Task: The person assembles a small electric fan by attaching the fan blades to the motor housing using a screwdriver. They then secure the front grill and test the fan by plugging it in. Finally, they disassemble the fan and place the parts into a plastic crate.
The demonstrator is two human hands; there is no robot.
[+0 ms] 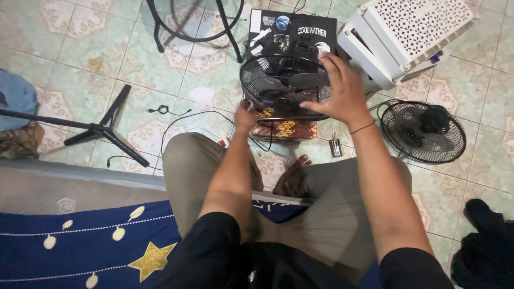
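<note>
A black wire fan grille with blades (278,85) stands on a patterned block (284,128) in front of my knees. My right hand (337,88) lies spread over the grille's right side, fingers resting on the wires. My left hand (245,115) is closed at the grille's lower left edge, gripping the rim; what else it may hold is hidden. A second black fan grille with its motor (423,131) lies flat on the tiled floor to the right.
A white perforated plastic stool (401,32) lies tipped at the back right. A black laptop with stickers (292,29) sits behind the fan. A black tripod (101,128) and cables (176,115) spread at left. Blue star-patterned mattress (107,246) under me; dark cloth (484,246) at right.
</note>
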